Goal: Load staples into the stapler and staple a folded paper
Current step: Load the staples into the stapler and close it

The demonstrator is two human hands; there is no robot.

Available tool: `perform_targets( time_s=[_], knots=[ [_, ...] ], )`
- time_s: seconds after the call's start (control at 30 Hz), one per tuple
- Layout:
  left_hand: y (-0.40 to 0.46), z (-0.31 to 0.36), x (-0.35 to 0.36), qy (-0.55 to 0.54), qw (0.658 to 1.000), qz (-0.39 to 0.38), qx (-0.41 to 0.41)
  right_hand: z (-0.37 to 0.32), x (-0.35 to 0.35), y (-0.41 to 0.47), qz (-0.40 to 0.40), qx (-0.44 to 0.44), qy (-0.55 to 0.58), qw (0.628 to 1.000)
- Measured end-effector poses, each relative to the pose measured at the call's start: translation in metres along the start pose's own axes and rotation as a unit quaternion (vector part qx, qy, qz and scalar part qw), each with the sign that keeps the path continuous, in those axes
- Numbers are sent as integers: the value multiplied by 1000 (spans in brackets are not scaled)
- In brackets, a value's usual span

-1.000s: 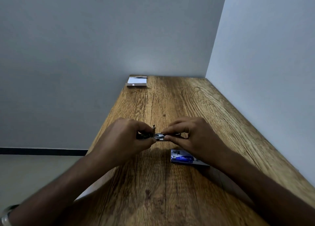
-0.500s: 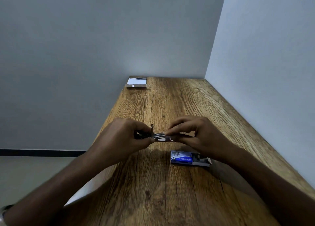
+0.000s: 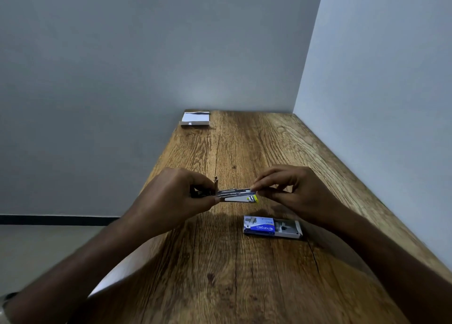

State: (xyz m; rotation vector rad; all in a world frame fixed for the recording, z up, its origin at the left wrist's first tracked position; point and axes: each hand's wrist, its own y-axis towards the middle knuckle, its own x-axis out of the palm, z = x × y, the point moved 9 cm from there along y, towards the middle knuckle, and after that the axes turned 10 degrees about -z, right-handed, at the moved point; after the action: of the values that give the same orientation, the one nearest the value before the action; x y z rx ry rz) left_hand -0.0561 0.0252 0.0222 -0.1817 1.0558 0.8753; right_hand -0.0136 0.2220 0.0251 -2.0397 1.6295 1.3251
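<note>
A: Status? The stapler [image 3: 236,195] is held above mid-desk [image 3: 244,274], left hand [image 3: 171,199] closed round its dark rear end, its metal tray out.
B: Right hand [image 3: 296,191] pinches the tray's front tip, fingers closed. Loading looks under way; whether staples are seated, cannot tell.
A: The staple box [image 3: 271,227], blue card sleeve with its drawer slid out, lies near the right edge.
B: The paper [image 3: 195,120], flat and white, sits at the far left corner. Stapling remains.

"Kangaro" upside down, blue staple box [image 3: 260,227]
</note>
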Motion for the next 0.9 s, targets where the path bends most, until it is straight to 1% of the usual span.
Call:
perform_targets(
  time_s=[0.1, 0.27, 0.33, 0.4, 0.5, 0.57, 0.67, 0.77, 0.9],
  knots=[
    [2, 0, 1, -1, 1000, -1, -3, 1, 0, 1, 7, 4, 1, 1000],
    [5, -1, -1, -13, 1000, 12, -4, 1, -4, -1, 51, 54, 8, 997],
    [7, 1, 1, -15, 1000, 7, -1, -14, -6, 4, 71, 38, -2, 997],
    [9, 2, 4, -17, 1000, 0, 4, -36, -3, 11, 75, -4, -25, 997],
    [9, 6, 6, -22, 1000, 2, 21, -64, 12, 22, 41, -63, -81, 994],
    [8, 7, 7, -21, 999, 5, 26, -73, 22, 27, 27, -85, -120, 989],
    [6, 5, 7, -23, 1000, 6, 18, -70, 23, 28, 45, -86, -142, 985],
    [4, 0, 2, -35, 999, 14, 5, -62, 14, 24, 75, -70, -138, 985],
    [4, 1, 2, -32, 999, 10, 0, -54, 14, 21, 70, -58, -132, 987]
  ],
)
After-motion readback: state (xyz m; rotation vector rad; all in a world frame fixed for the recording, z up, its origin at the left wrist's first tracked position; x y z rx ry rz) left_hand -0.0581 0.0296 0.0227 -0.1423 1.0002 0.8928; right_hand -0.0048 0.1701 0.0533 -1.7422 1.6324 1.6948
